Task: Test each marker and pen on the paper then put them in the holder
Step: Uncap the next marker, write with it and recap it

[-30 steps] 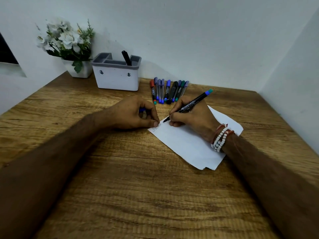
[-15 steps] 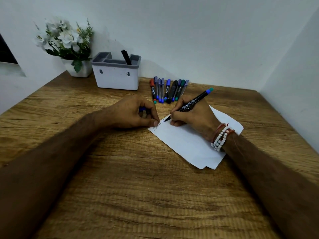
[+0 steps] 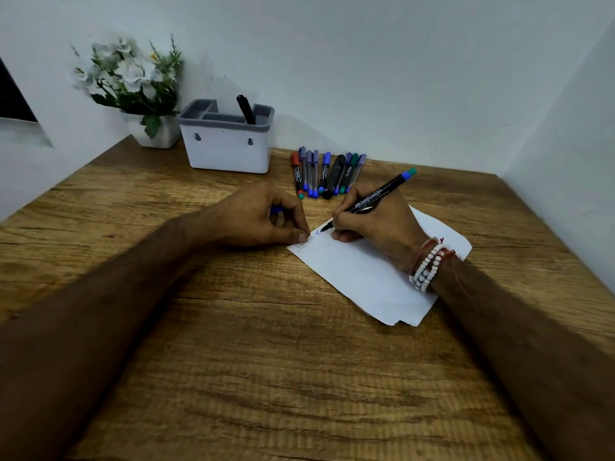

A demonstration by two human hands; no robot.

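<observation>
Got the right hand (image 3: pixel 376 224) wrapped tight round a black pen (image 3: pixel 376 196), tip down on the paper (image 3: pixel 359 281) near its far-left corner, blue-and-green end poking up and away to the right. Pinning that same corner with the left hand (image 3: pixel 263 217), fingers curled, thumb tip pressed on the sheet, and gripping a small blue piece (image 3: pixel 276 210) inside the curl; can't really tell what it is. Can make out a dark scribble (image 3: pixel 306 242) right by the thumb and a tiny blue mark just beside the pen tip. Laid flat and slanted on the wooden table (image 3: pixel 266 361), with the right wrist and its stack of bead bracelets (image 3: pixel 427 266) resting on top. Further back, can see a row of markers and pens (image 3: pixel 327 173) lying side by side on the table, just to the right of the white holder (image 3: pixel 229 151) with the grey rim. Spotting one black marker (image 3: pixel 246 109) standing in the right-hand side of it, leaning a bit. Also got a pot of white flowers (image 3: pixel 156 134) just left of the holder, up against the wall.
</observation>
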